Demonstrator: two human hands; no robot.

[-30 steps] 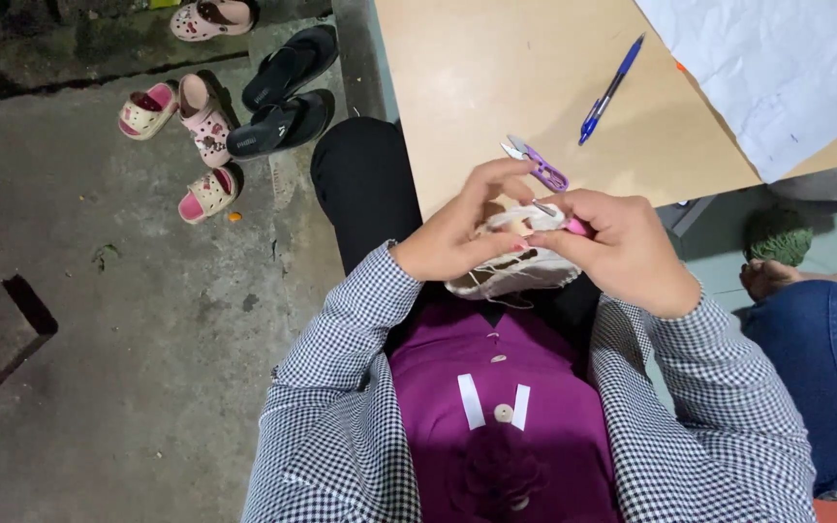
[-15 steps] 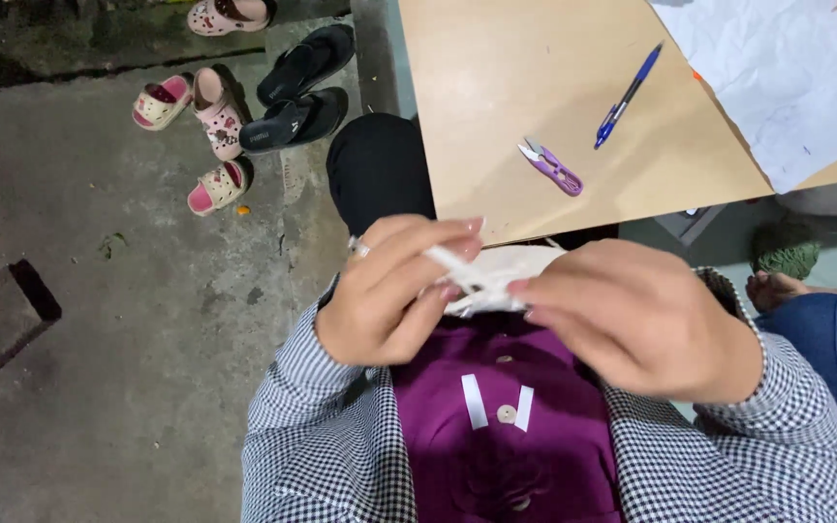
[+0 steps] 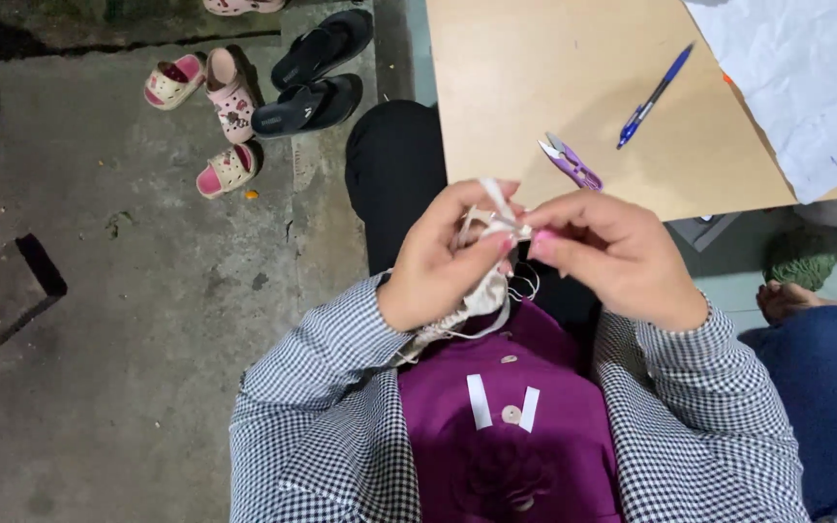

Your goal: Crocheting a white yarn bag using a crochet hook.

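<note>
We pinched a small white cloth piece (image 3: 489, 291) between our left hand (image 3: 443, 261) and right hand (image 3: 607, 254), above our lap. Purple snips (image 3: 571, 162) and a blue pen (image 3: 655, 96) lay on the tan worktop (image 3: 535, 77); sandals (image 3: 273, 73) sat on the concrete floor (image 3: 147, 320).

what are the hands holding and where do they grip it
Both hands, left hand and right hand, pinch a small white fabric piece at its top edge, between fingertips; a strip sticks up there and the rest hangs below with loose threads.
</note>
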